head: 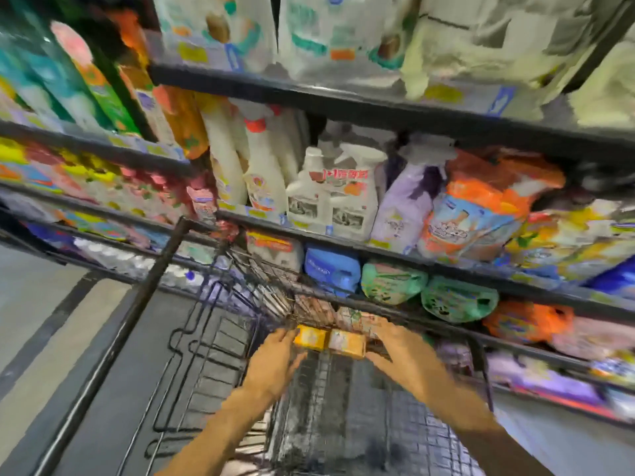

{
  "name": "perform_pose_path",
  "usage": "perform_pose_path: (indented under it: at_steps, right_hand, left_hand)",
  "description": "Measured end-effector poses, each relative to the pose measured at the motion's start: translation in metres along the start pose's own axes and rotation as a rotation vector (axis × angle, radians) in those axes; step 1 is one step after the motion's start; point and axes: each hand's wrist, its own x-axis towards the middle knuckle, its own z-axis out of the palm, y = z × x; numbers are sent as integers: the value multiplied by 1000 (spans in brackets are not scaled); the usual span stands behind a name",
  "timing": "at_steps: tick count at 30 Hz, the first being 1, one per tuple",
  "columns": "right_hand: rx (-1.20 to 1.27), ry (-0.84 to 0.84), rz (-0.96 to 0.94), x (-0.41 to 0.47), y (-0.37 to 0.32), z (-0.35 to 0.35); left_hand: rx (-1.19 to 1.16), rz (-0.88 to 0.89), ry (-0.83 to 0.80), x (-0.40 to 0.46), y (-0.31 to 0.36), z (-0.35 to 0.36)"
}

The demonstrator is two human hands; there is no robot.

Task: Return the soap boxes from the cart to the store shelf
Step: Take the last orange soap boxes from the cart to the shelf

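Pressing inward from both ends, the left hand [275, 362] and right hand [402, 355] hold two orange soap boxes [330, 340] between them, fingers nearly straight, above the wire cart [206, 338], near the store shelf [446, 324] edge.

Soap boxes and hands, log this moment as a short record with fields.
setting: store aisle, wire cart beside stocked shelves
soap boxes: two orange-yellow boxes side by side, over the cart
left hand: at the boxes' left end
right hand: at their right end
grip: boxes held between both hands; finger detail blurred
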Motion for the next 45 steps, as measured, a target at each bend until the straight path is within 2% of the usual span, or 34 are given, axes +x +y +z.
perform_pose_path:
  at_steps: [5, 9, 12, 18, 24, 34, 37, 42, 45]
  right_hand:
    - [37, -134, 160, 27, 34, 91]
    - [118, -180, 256, 45, 47, 147]
    - [143, -260, 353, 60, 68, 193]
    - [281, -155, 397, 80, 88, 242]
    - [366, -131, 439, 89, 97, 257]
    - [535, -63, 653, 123, 100, 261]
    - [475, -102, 703, 140, 108, 282]
    - [543, -147, 868, 156, 101, 299]
    - [505, -107, 854, 157, 96, 305]
  left_hand:
    - [-78, -114, -111, 73, -37, 82]
    - [-165, -189, -90, 136, -71, 149]
    - [-124, -262, -117, 177, -88, 184]
    - [-37, -264, -150, 225, -105, 237]
    - [-137, -259, -74, 227, -107, 247]
    - [-158, -241, 47, 207, -108, 252]
    - [-195, -204, 63, 193, -111, 247]
    - [-182, -130, 107, 167, -109, 233]
    - [-228, -135, 113, 158, -105, 227]
